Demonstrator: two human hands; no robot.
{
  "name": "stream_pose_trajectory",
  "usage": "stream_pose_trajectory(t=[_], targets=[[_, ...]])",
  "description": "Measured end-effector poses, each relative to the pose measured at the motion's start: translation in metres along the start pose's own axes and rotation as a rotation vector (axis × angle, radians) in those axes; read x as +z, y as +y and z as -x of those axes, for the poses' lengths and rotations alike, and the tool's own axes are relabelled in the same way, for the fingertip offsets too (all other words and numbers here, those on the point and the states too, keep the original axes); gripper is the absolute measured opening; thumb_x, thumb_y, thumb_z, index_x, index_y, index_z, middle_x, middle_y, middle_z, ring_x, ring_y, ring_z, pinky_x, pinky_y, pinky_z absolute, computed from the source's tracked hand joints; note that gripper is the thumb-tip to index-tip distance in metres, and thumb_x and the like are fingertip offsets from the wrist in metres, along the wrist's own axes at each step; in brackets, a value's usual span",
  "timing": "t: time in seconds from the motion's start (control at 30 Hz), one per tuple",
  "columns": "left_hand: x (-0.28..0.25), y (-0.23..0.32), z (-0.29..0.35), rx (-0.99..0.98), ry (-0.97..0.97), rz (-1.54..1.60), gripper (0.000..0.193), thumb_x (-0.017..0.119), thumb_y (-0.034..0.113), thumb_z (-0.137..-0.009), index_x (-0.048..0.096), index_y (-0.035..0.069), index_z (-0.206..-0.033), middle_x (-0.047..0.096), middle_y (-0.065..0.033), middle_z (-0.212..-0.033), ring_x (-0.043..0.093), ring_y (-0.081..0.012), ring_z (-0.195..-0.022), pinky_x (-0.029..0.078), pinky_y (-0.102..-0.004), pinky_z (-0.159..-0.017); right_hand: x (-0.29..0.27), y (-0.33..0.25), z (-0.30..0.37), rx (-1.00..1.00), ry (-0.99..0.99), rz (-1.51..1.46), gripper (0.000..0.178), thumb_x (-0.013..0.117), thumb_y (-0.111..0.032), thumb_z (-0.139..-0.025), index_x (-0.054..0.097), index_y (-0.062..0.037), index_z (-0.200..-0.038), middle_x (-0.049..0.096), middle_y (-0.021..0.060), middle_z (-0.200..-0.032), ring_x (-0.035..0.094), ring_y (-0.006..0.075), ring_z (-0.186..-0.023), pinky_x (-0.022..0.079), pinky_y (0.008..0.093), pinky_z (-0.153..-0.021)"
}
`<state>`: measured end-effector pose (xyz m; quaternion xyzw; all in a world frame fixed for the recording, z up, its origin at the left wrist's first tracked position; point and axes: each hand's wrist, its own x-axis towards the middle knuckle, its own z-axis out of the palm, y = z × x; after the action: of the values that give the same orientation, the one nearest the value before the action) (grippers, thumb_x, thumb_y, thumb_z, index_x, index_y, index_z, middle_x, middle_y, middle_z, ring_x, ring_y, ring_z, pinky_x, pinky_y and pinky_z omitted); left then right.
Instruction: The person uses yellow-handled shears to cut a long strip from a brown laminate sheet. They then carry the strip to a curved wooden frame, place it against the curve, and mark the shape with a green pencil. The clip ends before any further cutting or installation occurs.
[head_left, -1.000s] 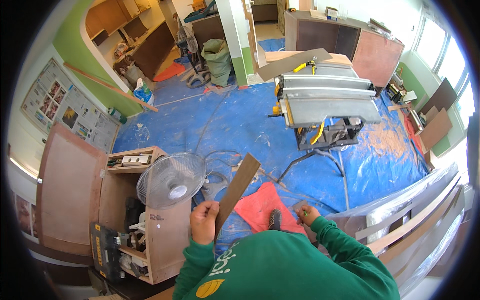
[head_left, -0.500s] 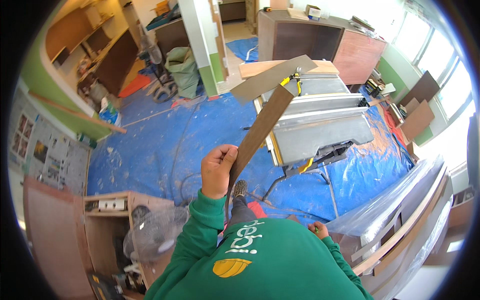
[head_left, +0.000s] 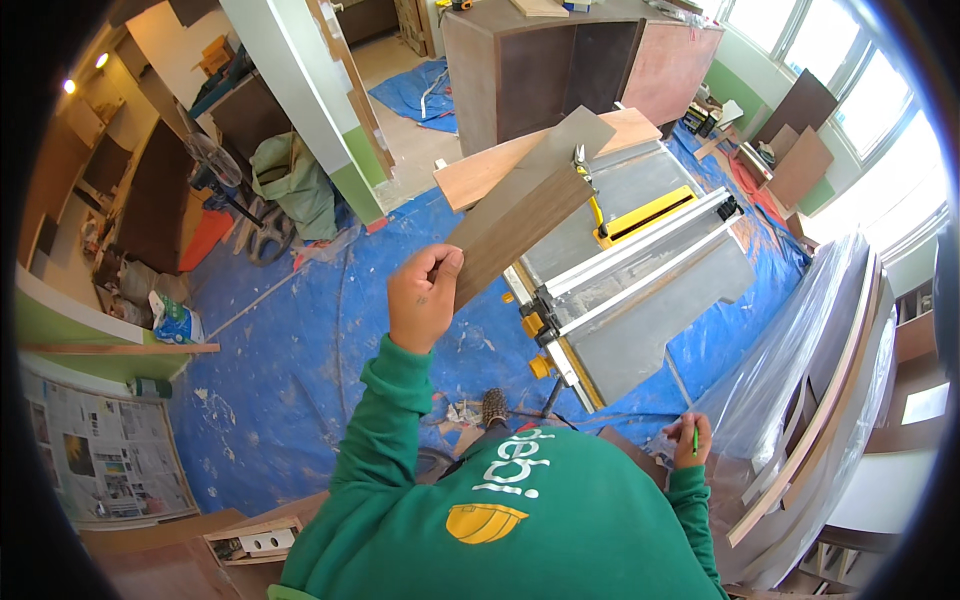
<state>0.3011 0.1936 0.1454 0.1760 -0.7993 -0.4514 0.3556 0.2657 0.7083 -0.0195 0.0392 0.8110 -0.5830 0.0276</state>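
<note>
My left hand [head_left: 420, 298] pinches the near end of a thin brown wood-grain strip [head_left: 525, 228], held up over the blue sheeting and slanting away to the right. Behind it, a wider grey-brown panel [head_left: 512, 178] and a pale board [head_left: 462, 180] lie at the far side of a table saw [head_left: 640, 330]. Yellow-handled pliers [head_left: 590, 190] rest beside the strip's far end, partly hidden by it. Low on the right, my right hand [head_left: 692, 440] is closed round a slim green pen or pencil [head_left: 696, 438].
Blue plastic sheeting [head_left: 275, 320] with dust and scraps covers the floor. Boards under clear plastic [head_left: 790, 350] lean at my right. A brown cabinet [head_left: 540, 75] stands beyond the saw. At the left are a standing fan [head_left: 212, 160] and a green sack [head_left: 295, 185].
My view has turned and shifted toward the saw, which appears nearer. The strip's broad face now shows more. My right hand has come forward and out, showing the green pen or pencil.
</note>
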Motion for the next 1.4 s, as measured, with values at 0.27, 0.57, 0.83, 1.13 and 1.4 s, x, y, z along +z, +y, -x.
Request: stream_pose_trajectory(t=[0.27, 0.57, 0.83, 1.13, 1.4], targets=[[-0.010, 0.004, -0.048, 0.273, -0.113, -0.185, 0.007, 0.070, 0.010, -0.095, 0.070, 0.003, -0.094, 0.067, -0.0140, -0.083, 0.065, -0.0337, -0.075, 0.051, -0.0408, -0.066, 0.057, -0.074, -0.043, -0.095, 0.028, -0.064, 0.031, 0.051, -0.027, -0.110, 0.061, 0.0008, -0.105, 0.067, 0.0089, -0.078, 0.068, 0.0176, -0.072, 0.055, 0.0302, -0.070], [0.005, -0.068, -0.185, 0.490, -0.476, -0.201, 0.006, 0.072, 0.008, -0.094, 0.071, 0.002, -0.096, 0.067, -0.0128, -0.083, 0.063, -0.0320, -0.073, 0.050, -0.0391, -0.066, 0.116, -0.131, -0.054, -0.145, 0.311, -0.059, 0.033, 0.050, -0.030, -0.111, 0.062, 0.0013, -0.106, 0.067, 0.0099, -0.081, 0.068, 0.0193, -0.075, 0.056, 0.0335, -0.075], [0.034, -0.151, -0.303, 0.549, -0.850, 0.088, 0.005, 0.072, 0.009, -0.093, 0.071, 0.004, -0.094, 0.069, -0.0134, -0.086, 0.066, -0.0359, -0.078, 0.053, -0.0420, -0.068, 0.251, -0.228, -0.015, -0.093, 0.503, 0.169, 0.034, 0.047, -0.030, -0.112, 0.061, 0.0009, -0.110, 0.070, 0.0112, -0.084, 0.068, 0.0208, -0.081, 0.054, 0.0345, -0.081], [0.044, -0.152, -0.334, 0.616, -1.063, 0.236, 0.006, 0.071, 0.010, -0.094, 0.070, 0.004, -0.095, 0.069, -0.0131, -0.086, 0.066, -0.0362, -0.077, 0.053, -0.0438, -0.067, 0.341, -0.253, 0.028, -0.016, 0.481, 0.094, 0.032, 0.047, -0.027, -0.112, 0.060, 0.0022, -0.112, 0.072, 0.0125, -0.085, 0.070, 0.0203, -0.083, 0.053, 0.0350, -0.085], [0.051, -0.130, -0.337, 0.831, -1.050, 0.143, 0.004, 0.072, 0.006, -0.092, 0.070, 0.004, -0.096, 0.067, -0.0122, -0.083, 0.064, -0.0328, -0.072, 0.051, -0.0402, -0.064, 0.377, -0.236, 0.020, -0.029, 0.510, -0.011, 0.033, 0.046, -0.025, -0.112, 0.062, 0.0037, -0.109, 0.071, 0.0132, -0.083, 0.070, 0.0206, -0.081, 0.055, 0.0347, -0.082]])
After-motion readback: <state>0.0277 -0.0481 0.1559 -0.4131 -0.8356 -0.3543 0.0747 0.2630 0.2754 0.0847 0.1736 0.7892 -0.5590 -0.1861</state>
